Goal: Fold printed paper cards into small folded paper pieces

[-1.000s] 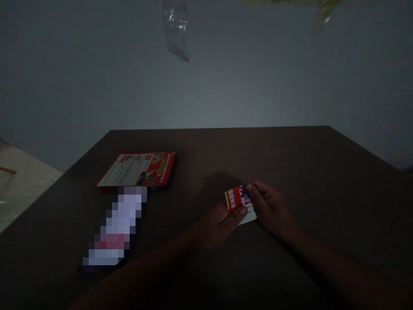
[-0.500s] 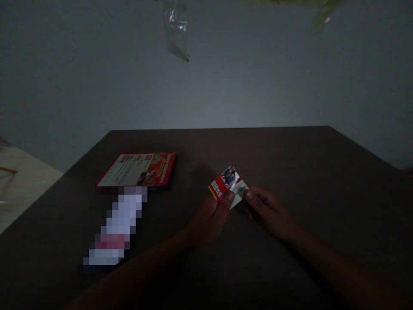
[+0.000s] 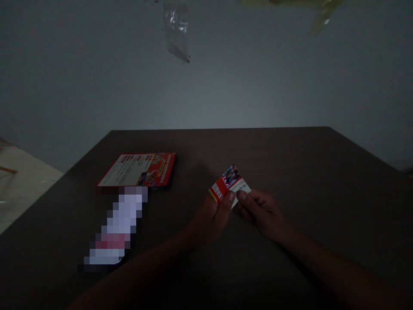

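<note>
We look down on a dark table (image 3: 290, 163) in dim light, a grey wall (image 3: 226, 86) behind it with a scrap of clear plastic (image 3: 177, 30) hanging near the top. On the table's left lies a red leaflet (image 3: 138, 169), flat, and just below it a blurred-out strip (image 3: 116, 228) that we cannot read.

Near the table's middle our two hands meet on a small card (image 3: 229, 184), red and printed on one part, white on the other. It is raised off the table and tilted, its far corner pointing up. Our left hand (image 3: 211, 217) pinches the red lower edge between thumb and fingers; our right hand (image 3: 263, 211) pinches the white edge with thumb and fingertips (image 3: 242, 196), the other fingers curled in.

The card looks partly folded or opened, red face and white face both showing. How much of that work is left we cannot tell.

Against a second ago, the card has come up and away from us and turned, and half a second ago our right fingertips were a little lower on the white edge.
</note>
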A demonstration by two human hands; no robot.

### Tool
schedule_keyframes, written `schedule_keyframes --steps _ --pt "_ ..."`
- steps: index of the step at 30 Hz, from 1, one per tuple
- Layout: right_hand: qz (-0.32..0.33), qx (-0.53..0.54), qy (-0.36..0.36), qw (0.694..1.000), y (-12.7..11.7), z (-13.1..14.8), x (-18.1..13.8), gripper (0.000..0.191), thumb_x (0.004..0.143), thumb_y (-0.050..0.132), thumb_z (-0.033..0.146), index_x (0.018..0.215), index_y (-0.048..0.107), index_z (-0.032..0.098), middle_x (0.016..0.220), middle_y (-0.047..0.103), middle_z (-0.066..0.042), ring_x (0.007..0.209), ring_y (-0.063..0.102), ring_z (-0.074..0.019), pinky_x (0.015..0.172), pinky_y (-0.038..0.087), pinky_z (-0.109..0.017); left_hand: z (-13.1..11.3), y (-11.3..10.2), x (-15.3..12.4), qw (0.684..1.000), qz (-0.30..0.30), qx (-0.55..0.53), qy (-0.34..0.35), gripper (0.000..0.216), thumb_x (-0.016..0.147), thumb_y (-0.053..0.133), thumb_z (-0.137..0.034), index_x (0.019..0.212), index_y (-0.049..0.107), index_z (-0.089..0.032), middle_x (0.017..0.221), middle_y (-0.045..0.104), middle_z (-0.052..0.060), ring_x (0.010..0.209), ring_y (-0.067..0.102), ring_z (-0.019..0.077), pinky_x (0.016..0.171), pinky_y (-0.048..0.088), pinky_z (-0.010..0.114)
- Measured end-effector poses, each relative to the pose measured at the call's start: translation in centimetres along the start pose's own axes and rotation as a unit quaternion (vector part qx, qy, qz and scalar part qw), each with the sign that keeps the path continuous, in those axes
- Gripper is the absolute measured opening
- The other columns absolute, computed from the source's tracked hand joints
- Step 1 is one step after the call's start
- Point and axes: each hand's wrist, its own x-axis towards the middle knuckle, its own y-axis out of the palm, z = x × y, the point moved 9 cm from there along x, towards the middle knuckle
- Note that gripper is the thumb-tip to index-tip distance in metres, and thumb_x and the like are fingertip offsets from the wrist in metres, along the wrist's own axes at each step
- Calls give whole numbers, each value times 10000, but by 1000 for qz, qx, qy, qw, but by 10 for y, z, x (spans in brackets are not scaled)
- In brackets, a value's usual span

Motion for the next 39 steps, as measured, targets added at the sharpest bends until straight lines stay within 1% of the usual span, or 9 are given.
schedule_keyframes --steps 3,6,8,11,15,22,30,35,39 --pt "-14 3 9 1000 -3 -1 0 361 905 486 381 610 491 173 471 370 70 417 290 -67 400 217 -217 0 0 2 1000 0 5 0 303 921 365 -443 923 511 -178 578 431 -34 527 404 114 501 353 241" --pt "-8 -9 19 1000 -5 -3 2 391 906 478 395 587 491 170 464 378 66 418 301 -68 410 225 -223 3 2 2 1000 3 -11 -5 292 928 355 -437 866 483 -181 579 401 -45 510 375 97 487 334 231" --pt "1 -21 26 999 -6 -4 3 408 908 472 403 576 491 167 475 400 56 436 334 -73 433 256 -228 5 1 2 1000 3 -19 -12 292 932 352 -435 831 457 -182 579 389 -51 503 364 88 481 321 226" --pt "5 -41 23 999 -8 -2 4 406 916 451 414 597 501 167 511 442 40 477 389 -87 475 300 -240 7 -1 1 1000 -1 -17 -19 296 930 357 -445 846 458 -179 586 409 -48 513 384 90 481 323 223" --pt "-1 -52 17 998 -9 -1 6 402 925 429 418 610 482 173 517 419 46 472 363 -87 463 271 -240 9 0 1 999 7 -33 -35 306 931 350 -455 894 467 -175 595 418 -47 512 402 90 477 334 222" --pt "-9 -37 26 999 -10 -2 7 409 913 448 427 592 471 175 522 398 45 487 337 -93 472 248 -246 13 3 1 996 14 -69 -47 303 927 358 -465 891 449 -178 574 372 -64 481 354 75 445 288 211" --pt "-22 -22 49 998 -12 -8 8 427 893 465 458 574 490 175 496 415 44 466 361 -93 465 261 -242 28 0 1 996 -4 -70 -62 315 916 376 -477 868 470 -180 588 388 -54 496 359 77 462 290 214" --pt "-30 -10 55 998 -15 -13 10 434 885 472 467 568 493 172 491 422 42 462 366 -91 456 257 -239 31 -2 5 997 -12 -53 -55 318 913 389 -476 958 500 -182 644 432 -42 527 388 80 490 327 220" --pt "-51 -10 53 997 -19 -19 13 419 873 484 487 595 501 174 491 418 47 454 358 -90 447 253 -236 35 -3 7 995 -13 -66 -67 346 906 393 -496 911 502 -168 590 399 -56 501 370 73 462 301 209"
